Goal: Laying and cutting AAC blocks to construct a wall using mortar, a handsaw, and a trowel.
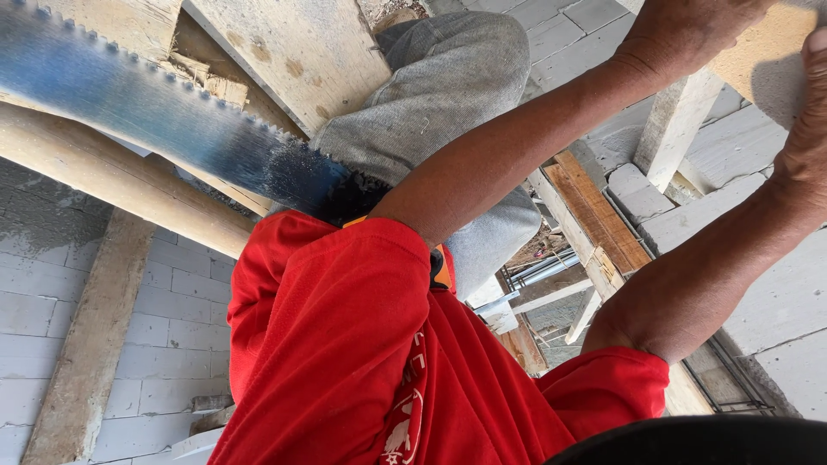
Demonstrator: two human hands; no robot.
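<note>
Grey block walls (172,327), timber beams (95,164), saw blade (172,120) w/ dust

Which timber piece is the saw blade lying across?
The round pole running diagonally under the saw blade. It is rounded and pale, unlike the flat plank below left and the reddish-brown board at right.

Only one view, a head cam. It sits on the person's head and looks steeply down along the body, very near: the red shirt (345,344) fills the bottom, both forearms cross the right side. Frame is strongly tilted. Behind, further away, grey block wall (172,319) and wooden beams (95,336). No 2nd view to share.
</note>
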